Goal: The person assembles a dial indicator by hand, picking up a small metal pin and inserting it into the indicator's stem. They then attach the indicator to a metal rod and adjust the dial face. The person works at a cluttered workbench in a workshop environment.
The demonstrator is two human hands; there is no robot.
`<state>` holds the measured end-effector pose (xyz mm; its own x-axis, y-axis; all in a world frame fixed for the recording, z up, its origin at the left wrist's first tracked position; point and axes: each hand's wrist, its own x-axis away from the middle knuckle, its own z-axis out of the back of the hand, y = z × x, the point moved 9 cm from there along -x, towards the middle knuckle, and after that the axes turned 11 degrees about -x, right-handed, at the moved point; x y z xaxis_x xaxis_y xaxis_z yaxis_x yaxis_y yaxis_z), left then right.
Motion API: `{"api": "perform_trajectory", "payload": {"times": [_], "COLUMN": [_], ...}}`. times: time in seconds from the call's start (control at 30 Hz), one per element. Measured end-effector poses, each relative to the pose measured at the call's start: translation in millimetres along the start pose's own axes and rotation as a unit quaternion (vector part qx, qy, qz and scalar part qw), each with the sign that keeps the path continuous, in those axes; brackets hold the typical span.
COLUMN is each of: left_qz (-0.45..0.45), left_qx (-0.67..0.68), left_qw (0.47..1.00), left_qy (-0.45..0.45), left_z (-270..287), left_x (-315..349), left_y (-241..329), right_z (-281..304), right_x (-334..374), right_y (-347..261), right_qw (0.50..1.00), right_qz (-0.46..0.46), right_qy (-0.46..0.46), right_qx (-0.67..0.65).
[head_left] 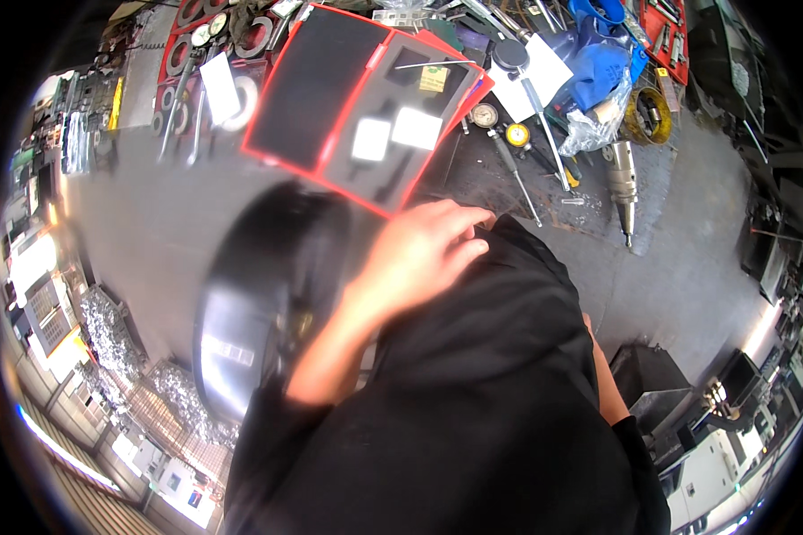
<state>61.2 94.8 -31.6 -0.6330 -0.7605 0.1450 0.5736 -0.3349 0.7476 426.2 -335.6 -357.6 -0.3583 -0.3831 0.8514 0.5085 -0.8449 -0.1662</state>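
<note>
My left hand (433, 245) hovers at or rests on the front of my black clothing (491, 330), with fingers stretched and the thumb apart. No object shows in it, though some fingertips are partly hidden. Just beyond it lies an open red case (281, 156) with dark foam, white labels and cut-out hollows. Of my right arm (605, 379) only a strip of bare skin shows beside the clothing; its fingers are hidden. A large, glossy black rounded object (268, 294), blurred, is left of my left forearm; its kind is unclear.
On the workbench (152, 196) lie dial gauges (517, 135), a bore gauge (544, 125), a metal tool holder (624, 183), blue gloves (598, 71) and a yellow ring-shaped part (649, 116). Metal rings (178, 55) stand far left. A dark box-like object (651, 379) is near right.
</note>
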Motion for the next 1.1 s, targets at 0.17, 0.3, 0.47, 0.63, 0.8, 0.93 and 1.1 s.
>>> {"api": "perform_trajectory", "payload": {"times": [0.17,0.3,0.47,0.63,0.8,0.93,1.1], "left_qz": [0.067,0.147,0.182,0.155,0.151,0.162,0.158], "left_qx": [-0.032,-0.081,-0.128,-0.139,-0.135,-0.163,-0.178], "left_qw": [0.991,0.962,0.943,0.947,0.947,0.941,0.941], "left_qy": [0.112,0.214,0.249,0.245,0.247,0.249,0.241], "left_z": [28.3,54.1,71.9,69.1,66.1,66.6,62.6], "left_x": [2.3,3.9,2.2,-12.4,-11.7,-15.1,-21.2], "left_y": [-32.4,-64.7,-84.7,-89.7,-101.6,-100.4,-100.0], "right_z": [58.5,86.5,88.0,49.3,9.4,10.2,7.5], "right_x": [8.3,57.8,57.2,17.4,-5.4,-0.5,3.7], "right_y": [-22.4,-117.6,-124.2,-25.0,19.2,8.1,8.9], "right_qw": [0.96,0.877,0.899,0.965,0.954,0.962,0.964], "right_qz": [0.071,-0.119,-0.112,-0.003,-0.068,-0.048,-0.042], "right_qy": [0.191,0.071,0.052,0.106,0.072,0.073,0.079], "right_qx": [-0.19,-0.461,-0.42,-0.239,-0.284,-0.257,-0.25]}}
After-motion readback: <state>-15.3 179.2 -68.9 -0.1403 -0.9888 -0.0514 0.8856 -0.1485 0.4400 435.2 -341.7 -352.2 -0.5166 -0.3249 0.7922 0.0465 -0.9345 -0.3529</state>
